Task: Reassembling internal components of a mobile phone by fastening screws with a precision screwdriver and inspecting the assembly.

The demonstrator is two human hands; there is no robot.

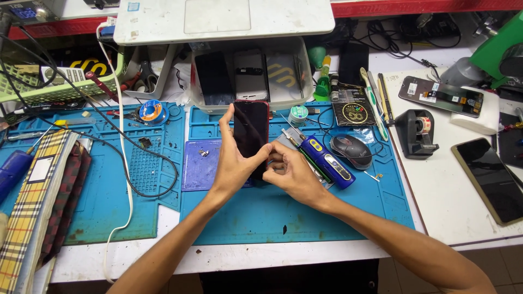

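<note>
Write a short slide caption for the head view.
Both hands, left and right, hold a dark phone above a blue mat.

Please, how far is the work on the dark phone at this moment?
Done, as it looks: the dark phone appears closed, its black screen in place. In hand: the left hand holds it upright over the blue mat, and the right hand pinches its lower edge. Left: the small screws lie loose on the purple pad; the blue tool lies unused.

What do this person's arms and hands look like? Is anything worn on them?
Both arms are bare right up to the picture's edge: no sleeves show. The left hand and right hand wear no gloves, and no rings, watch or bracelets can be seen. The arms are slim, and the fingernails are short.
</note>
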